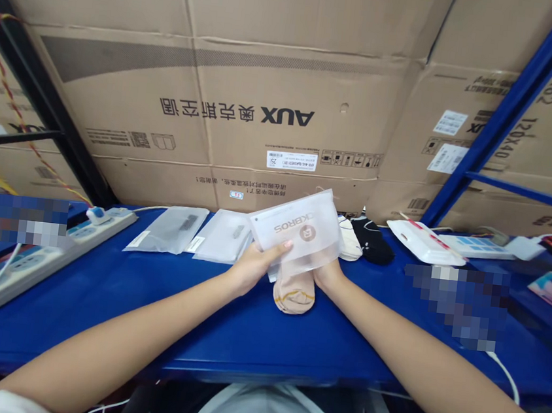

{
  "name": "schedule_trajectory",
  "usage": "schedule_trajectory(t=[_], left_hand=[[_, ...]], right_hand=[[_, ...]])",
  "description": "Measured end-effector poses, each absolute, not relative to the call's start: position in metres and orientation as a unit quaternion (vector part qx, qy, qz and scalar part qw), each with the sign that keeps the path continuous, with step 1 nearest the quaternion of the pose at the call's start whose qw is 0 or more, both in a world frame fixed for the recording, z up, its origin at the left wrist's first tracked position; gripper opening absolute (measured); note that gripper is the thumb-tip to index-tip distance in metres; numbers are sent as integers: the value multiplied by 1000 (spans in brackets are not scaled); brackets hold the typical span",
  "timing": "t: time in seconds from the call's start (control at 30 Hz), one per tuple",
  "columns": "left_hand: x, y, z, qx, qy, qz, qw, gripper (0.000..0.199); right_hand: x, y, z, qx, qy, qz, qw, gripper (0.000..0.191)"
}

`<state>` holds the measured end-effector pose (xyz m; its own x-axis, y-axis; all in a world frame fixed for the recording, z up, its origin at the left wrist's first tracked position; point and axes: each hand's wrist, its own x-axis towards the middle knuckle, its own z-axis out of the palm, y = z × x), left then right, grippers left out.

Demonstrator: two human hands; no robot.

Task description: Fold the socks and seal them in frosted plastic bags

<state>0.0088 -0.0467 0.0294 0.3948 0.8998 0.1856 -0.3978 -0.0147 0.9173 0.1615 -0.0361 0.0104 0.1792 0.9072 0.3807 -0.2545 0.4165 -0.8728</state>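
Both my hands hold up a frosted plastic zip bag (303, 230) printed with "KBROS" in dark letters. My left hand (254, 267) grips its lower left side, with the thumb across the front. My right hand (328, 276) sits at the lower right edge, its fingers hidden behind the bag. A beige sock (294, 294) lies on the blue table (182, 348) directly below the bag, its upper part hidden behind or inside the bag. A white sock (350, 239) and a black sock (372, 240) lie just right of the bag.
Two flat frosted bags (168, 229) (224, 236) lie left of my hands. A white power strip (38, 260) with a white cable runs along the left. A white package (423, 242) sits at the back right. Cardboard boxes (239, 84) and blue shelf posts (507, 119) stand behind the table.
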Motion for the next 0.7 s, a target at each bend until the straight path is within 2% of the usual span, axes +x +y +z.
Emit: schedule_trajectory(t=[0.37,0.57,0.7], left_hand=[[6,-47,36,464,253,474,705,50],[10,-50,32,487,285,451,691,50],[10,-47,29,468,306,506,657,48]], right_hand=[[160,-41,17,-305,-451,483,686,48],[162,-37,10,-317,-335,537,706,39],[159,-36,12,-314,-393,535,679,39]])
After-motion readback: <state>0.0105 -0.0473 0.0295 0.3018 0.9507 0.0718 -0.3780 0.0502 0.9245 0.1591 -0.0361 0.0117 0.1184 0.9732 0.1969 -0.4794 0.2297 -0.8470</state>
